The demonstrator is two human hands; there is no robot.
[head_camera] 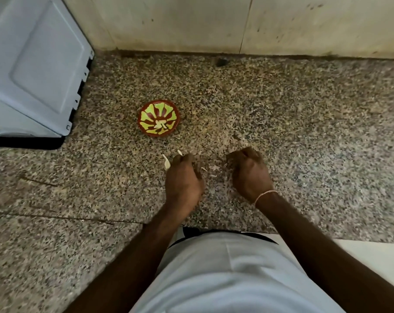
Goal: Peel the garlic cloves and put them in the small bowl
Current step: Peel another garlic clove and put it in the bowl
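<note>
A small red bowl [159, 119] with a yellow-green pattern stands on the speckled counter, with a few pale peeled garlic cloves [160, 125] at its bottom. My left hand [183, 179] is below and slightly right of the bowl, fingers curled shut, and a white garlic clove [166, 162] sticks out at its fingertips. My right hand [250, 171] is a closed fist farther right, knuckles up; its inside is hidden. Thin garlic skins [210, 170] lie on the counter between the two hands.
A white appliance [33, 68] fills the back left corner of the granite counter [304, 132]. A tiled wall [214, 23] closes the back. The counter's front edge runs just before my body, in a white garment [225, 274].
</note>
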